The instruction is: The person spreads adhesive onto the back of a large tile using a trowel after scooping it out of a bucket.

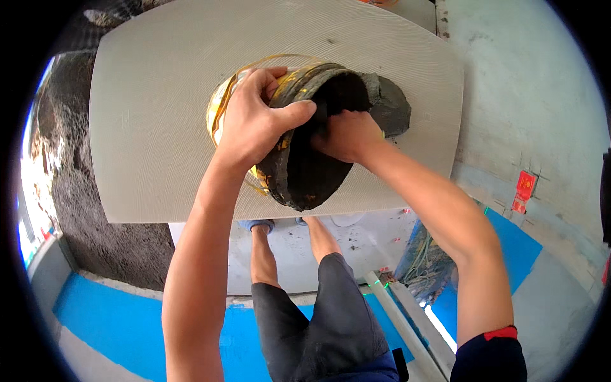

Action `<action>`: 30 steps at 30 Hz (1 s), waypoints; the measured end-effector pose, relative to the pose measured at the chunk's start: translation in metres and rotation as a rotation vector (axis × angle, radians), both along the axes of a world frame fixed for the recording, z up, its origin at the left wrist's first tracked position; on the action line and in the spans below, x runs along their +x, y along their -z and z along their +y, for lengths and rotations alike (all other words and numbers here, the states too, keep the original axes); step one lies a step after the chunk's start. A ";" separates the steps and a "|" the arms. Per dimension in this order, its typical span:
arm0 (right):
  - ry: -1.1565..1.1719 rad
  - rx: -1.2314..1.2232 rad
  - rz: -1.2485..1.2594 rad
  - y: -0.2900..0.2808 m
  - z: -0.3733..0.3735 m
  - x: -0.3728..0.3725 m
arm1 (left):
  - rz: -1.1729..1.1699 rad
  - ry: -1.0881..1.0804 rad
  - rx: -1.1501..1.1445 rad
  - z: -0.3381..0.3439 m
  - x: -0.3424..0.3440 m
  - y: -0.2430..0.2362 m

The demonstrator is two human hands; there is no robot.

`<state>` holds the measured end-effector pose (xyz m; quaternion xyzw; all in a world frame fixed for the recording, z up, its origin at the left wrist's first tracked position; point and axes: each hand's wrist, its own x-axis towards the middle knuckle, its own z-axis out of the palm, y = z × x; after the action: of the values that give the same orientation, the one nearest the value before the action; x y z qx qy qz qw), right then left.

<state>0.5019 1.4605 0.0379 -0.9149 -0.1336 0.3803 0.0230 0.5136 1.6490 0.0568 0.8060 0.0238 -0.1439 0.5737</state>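
Observation:
A yellow bucket (273, 170) crusted with dark grey mortar lies tipped on its side, its mouth turned to the right. My left hand (258, 114) grips it near the rim, with the thumb over the edge and the fingers along the outer wall. Inside the mouth, my right hand (350, 135) is closed; its fingertips and whatever they hold are lost in the dark interior. Wet grey mortar (389, 109) sits in a heap just beyond the rim. Beneath everything is a large pale slab (153, 127) with fine ridged lines over its surface.
Rough dark stone-like material (102, 172) borders the slab at the left. A pale wall (528, 95) with a red box (524, 186) stands at the right. Blue covering (127, 315) spreads below, and long bars (407, 325) lie beside my legs (299, 305).

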 end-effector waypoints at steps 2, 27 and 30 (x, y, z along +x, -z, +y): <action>0.194 0.128 0.029 0.016 -0.002 -0.018 | -0.007 -0.011 -0.063 0.003 -0.003 0.004; 0.923 0.856 0.335 -0.077 -0.034 -0.081 | 0.181 -0.482 -0.701 0.173 -0.085 0.013; 0.638 0.596 -0.188 -0.078 -0.070 -0.076 | 0.130 -0.596 -0.602 0.193 -0.076 0.008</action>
<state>0.4258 1.3908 0.1163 -0.8943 0.0501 0.2142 0.3897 0.4376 1.8418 0.0489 0.5498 0.2487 -0.0226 0.7971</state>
